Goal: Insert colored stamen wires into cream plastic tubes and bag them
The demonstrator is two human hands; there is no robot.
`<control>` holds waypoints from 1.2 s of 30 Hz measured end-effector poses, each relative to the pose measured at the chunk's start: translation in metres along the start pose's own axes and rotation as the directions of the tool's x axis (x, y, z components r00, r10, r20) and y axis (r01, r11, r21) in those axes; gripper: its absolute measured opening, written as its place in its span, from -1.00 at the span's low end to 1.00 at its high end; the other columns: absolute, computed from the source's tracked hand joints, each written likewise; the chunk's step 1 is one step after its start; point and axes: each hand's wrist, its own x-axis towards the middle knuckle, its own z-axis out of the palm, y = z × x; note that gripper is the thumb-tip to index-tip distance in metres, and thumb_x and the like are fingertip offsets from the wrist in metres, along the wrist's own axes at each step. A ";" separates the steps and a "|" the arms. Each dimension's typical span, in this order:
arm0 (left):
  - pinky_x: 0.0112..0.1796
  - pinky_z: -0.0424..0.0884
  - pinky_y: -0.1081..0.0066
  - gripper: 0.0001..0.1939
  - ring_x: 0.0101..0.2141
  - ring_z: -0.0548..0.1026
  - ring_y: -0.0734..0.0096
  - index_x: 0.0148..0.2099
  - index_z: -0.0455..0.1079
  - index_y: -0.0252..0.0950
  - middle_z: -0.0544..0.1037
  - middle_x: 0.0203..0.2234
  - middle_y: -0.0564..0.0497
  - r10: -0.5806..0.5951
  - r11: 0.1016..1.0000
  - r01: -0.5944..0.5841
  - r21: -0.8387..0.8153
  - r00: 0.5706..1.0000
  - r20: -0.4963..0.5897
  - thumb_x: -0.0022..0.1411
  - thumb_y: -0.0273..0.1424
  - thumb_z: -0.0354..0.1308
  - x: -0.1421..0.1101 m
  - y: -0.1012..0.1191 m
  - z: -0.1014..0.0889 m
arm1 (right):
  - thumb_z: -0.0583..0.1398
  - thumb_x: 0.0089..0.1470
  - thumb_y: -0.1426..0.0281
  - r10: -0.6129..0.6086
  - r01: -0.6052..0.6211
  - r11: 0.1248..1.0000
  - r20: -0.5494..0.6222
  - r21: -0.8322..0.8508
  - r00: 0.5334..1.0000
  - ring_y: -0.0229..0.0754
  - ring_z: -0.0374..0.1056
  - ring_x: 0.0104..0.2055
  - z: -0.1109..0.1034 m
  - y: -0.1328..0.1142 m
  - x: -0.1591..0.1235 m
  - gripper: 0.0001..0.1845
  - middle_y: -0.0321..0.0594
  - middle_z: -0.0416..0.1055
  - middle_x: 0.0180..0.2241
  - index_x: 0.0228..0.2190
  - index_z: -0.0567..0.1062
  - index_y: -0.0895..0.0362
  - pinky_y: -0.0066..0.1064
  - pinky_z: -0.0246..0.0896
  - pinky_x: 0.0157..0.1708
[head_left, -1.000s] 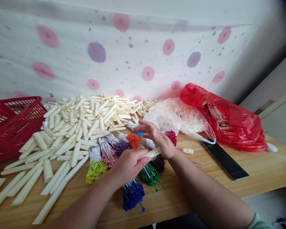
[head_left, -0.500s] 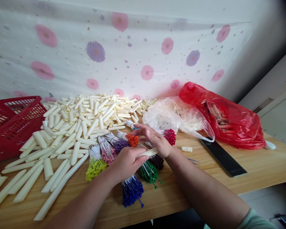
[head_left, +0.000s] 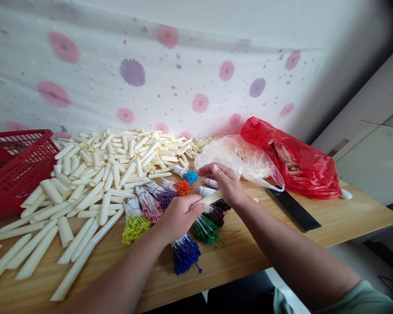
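Cream tube (head_left: 211,198) pinched in outstretched left hand (head_left: 178,218).

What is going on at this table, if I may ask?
A person's left hand holds a cream tube, with the right hand at its other end; whether that hand grips it is unclear. Bundles of coloured sticks lie around the hands. A heap of cream tubes spreads to the left, beside a red basket; a red bag sits to the right.

Short pale-green sleeve (head_left: 360,298); bare forearms (head_left: 281,237); bare fingers (head_left: 196,212)
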 end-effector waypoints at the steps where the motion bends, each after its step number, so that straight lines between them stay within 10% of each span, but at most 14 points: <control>1: -0.49 0.09 0.53 -0.64 -0.53 0.15 0.52 -0.47 0.29 -0.33 0.19 -0.61 0.14 0.012 0.999 -0.011 -0.039 1.000 0.026 0.27 -0.20 -0.05 -0.001 0.002 0.000 | 0.06 0.14 0.04 -0.035 0.036 0.999 0.040 -0.032 0.999 -0.15 0.37 -0.14 -0.003 -0.008 0.000 -0.57 -0.19 0.48 -0.23 -0.27 0.53 0.08 -0.24 0.20 -0.06; 7: -0.46 0.15 0.52 -0.65 -0.51 0.23 0.49 -0.30 0.46 -0.34 0.33 -0.56 0.10 0.079 0.974 -0.063 -0.217 0.995 0.064 0.26 -0.19 -0.01 -0.005 0.007 0.004 | -0.01 0.18 0.02 -0.177 0.185 0.982 0.197 -0.025 0.964 -0.14 0.33 -0.03 0.011 -0.041 0.000 -0.54 -0.20 0.44 -0.15 -0.06 0.40 0.03 -0.22 0.13 0.03; 17: -0.58 0.02 0.51 -0.66 -0.64 0.10 0.56 -0.44 0.39 -0.31 0.15 -0.71 0.17 0.019 0.937 -0.061 -0.343 0.992 -0.123 0.21 -0.15 0.05 -0.007 0.006 0.012 | -0.04 0.19 0.03 -0.233 0.238 0.964 0.051 -0.121 0.971 -0.19 0.33 -0.08 0.027 -0.041 0.015 -0.57 -0.24 0.46 -0.24 -0.20 0.40 0.06 -0.26 0.10 0.03; 22: -0.59 -0.02 0.50 -0.64 -0.65 0.08 0.58 -0.49 0.34 -0.32 0.15 -0.71 0.17 0.017 0.946 -0.034 -0.322 0.998 -0.058 0.21 -0.17 0.04 -0.005 0.003 0.012 | 0.07 0.10 0.00 -0.033 0.043 0.994 0.101 -0.102 0.994 -0.19 0.39 -0.25 0.012 -0.038 0.015 -0.56 -0.23 0.48 -0.38 -0.35 0.47 0.12 -0.26 0.21 -0.11; 30: -0.51 0.12 0.52 -0.64 -0.55 0.17 0.52 -0.37 0.41 -0.35 0.21 -0.64 0.13 0.053 0.982 -0.055 -0.182 0.999 -0.012 0.26 -0.17 -0.02 -0.003 0.008 0.007 | -0.02 0.19 0.04 -0.203 0.255 0.961 0.360 -0.104 0.911 -0.12 0.21 0.09 -0.006 -0.061 -0.007 -0.45 -0.08 0.35 -0.03 0.07 0.26 0.12 -0.14 0.01 0.12; 36: -0.39 0.22 0.48 -0.68 -0.47 0.28 0.47 -0.28 0.46 -0.35 0.39 -0.54 0.09 0.112 0.993 -0.112 -0.027 0.994 0.009 0.28 -0.26 -0.04 -0.007 0.007 0.012 | -0.12 0.24 0.05 -0.138 0.183 0.981 0.431 -0.065 0.892 -0.08 0.14 0.15 0.008 -0.043 -0.014 -0.39 0.00 0.27 0.04 0.17 0.10 0.14 -0.07 -0.08 0.15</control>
